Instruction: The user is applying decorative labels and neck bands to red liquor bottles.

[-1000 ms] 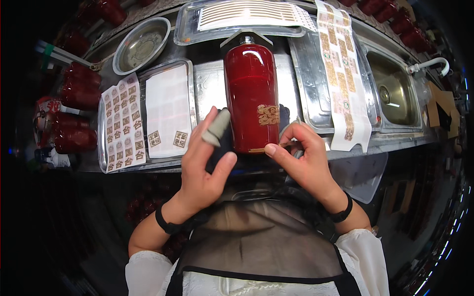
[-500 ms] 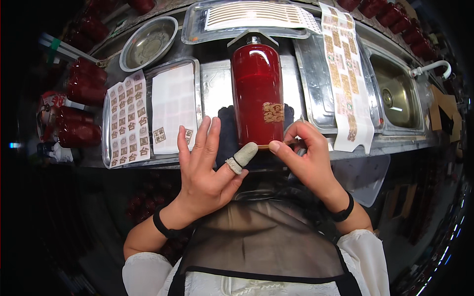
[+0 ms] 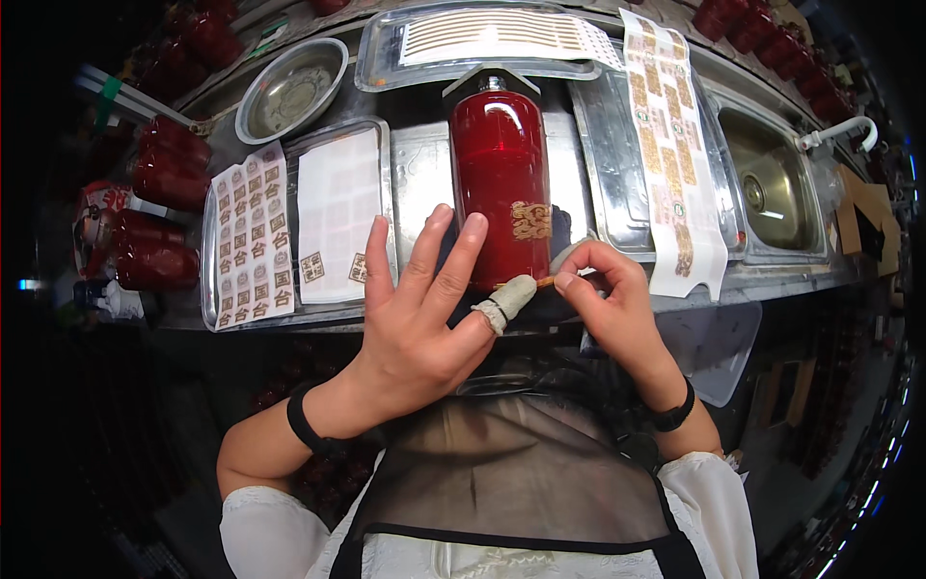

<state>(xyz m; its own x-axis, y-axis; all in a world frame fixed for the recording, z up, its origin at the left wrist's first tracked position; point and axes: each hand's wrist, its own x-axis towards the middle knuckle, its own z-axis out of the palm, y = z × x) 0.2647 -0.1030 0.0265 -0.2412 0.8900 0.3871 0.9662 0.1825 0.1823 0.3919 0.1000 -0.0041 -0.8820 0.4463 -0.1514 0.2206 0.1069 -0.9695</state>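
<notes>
A dark red glass bottle (image 3: 499, 164) lies on its side before me, its neck in a dark angled holder (image 3: 449, 85) and its base toward me. A gold dragon-like decoration (image 3: 531, 221) shows on its right side. My right hand (image 3: 617, 301) pinches the end of a thin gold-brown strip (image 3: 546, 282) between thumb and index finger at the base's right corner. The index finger of my left hand (image 3: 415, 314), in a pale fabric finger cot (image 3: 513, 295), presses on the strip at the bottle's base edge. The other left fingers are spread; the left thumb is mostly hidden.
Left, a metal tray (image 3: 388, 174) bears sticker sheets (image 3: 253, 236); a metal bowl (image 3: 291, 92) stands behind. Another tray (image 3: 376, 72) with strip sheets is at the back. Right are a long label sheet (image 3: 672, 154) and a sink (image 3: 772, 193). Red bottles (image 3: 164, 251) line the left.
My left hand has moved rightward along the base edge, its covered fingertip now closer to the right hand. The right hand has shifted slightly right, still pinching the strip.
</notes>
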